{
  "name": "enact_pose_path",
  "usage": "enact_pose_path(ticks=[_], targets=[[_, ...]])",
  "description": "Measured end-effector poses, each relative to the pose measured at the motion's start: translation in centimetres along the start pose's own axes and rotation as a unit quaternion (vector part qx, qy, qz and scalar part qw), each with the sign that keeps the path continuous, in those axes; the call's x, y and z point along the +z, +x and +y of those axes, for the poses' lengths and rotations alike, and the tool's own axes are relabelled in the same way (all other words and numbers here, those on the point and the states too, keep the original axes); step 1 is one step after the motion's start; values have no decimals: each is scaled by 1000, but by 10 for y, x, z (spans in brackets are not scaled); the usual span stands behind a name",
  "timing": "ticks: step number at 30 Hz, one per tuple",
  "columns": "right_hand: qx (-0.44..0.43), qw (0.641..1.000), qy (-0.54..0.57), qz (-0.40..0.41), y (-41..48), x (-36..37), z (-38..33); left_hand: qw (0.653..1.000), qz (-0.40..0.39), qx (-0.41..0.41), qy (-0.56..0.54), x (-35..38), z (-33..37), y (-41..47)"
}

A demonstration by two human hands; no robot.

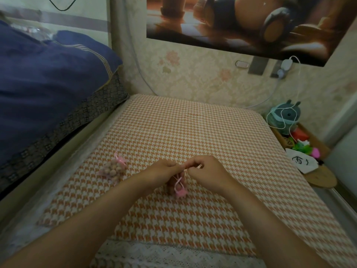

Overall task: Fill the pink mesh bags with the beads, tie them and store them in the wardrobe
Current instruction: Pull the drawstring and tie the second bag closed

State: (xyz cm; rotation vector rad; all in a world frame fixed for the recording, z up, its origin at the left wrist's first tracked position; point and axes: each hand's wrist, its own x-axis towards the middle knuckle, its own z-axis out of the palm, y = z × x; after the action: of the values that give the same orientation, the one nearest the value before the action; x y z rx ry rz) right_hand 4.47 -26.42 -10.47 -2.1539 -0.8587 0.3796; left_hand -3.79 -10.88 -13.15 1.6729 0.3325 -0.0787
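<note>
Tying step in hand. Left hand (163,172) and right hand (205,172) each pinch pink drawstring (178,180) of mesh bag (179,190), mid checked cover (193,132), toward near edge. Tied bag (114,168) lies nearer left edge. Next, probably: pull ends apart, snug knot.

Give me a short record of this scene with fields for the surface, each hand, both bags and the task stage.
Surface: orange-and-white houndstooth cloth
Left hand: pinches the thin pink ribbon
Right hand: pinches the same ribbon's other end
Bag in work: small pink mesh bag of beads, just below the hands
Finished bag: second bead-filled pink mesh bag, tied with a bow, lying on the cloth to the left
Stage: tying; storing not yet done
</note>
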Motion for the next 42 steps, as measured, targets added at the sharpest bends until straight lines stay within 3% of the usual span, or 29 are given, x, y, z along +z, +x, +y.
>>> enact_pose_path(ticks=[4, 11, 13, 16, 20, 23, 29, 32, 36, 39, 42], targets=[[32, 998, 54, 2, 1, 6, 1, 1000, -9, -3, 1, -2, -2, 2], [83, 995, 24, 60, 6, 13, 2, 998, -28, -16, -55, -4, -3, 3], [110, 989, 73, 61, 4, 11, 1, 997, -21, -24, -70, -3, -3, 3], [195, 953, 222, 60, 4, 13, 5, 995, 30, -22, -91, 1, -3, 3], [274, 909, 311, 47, 7, 26, 15, 992, 83, 10, -97, 2, -3, 1], [292, 881, 368, 57, 12, 31, 19, 990, 114, 53, -56, -1, -5, -2], [313, 871, 375, 56, 18, 34, 24, 990, 95, 90, 57, -5, -12, -3], [317, 873, 364, 64, 17, 32, 24, 977, 176, 84, 86, -4, -15, 4], [244, 923, 275, 110, 11, 29, 21, 937, 280, 67, 195, -15, -14, 9], [103, 978, 126, 129, 9, 29, 19, 904, 259, 63, 334, -21, -16, 9], [-59, 987, -84, 125, 10, 34, 20, 889, 241, 64, 384, -25, -12, 9]])
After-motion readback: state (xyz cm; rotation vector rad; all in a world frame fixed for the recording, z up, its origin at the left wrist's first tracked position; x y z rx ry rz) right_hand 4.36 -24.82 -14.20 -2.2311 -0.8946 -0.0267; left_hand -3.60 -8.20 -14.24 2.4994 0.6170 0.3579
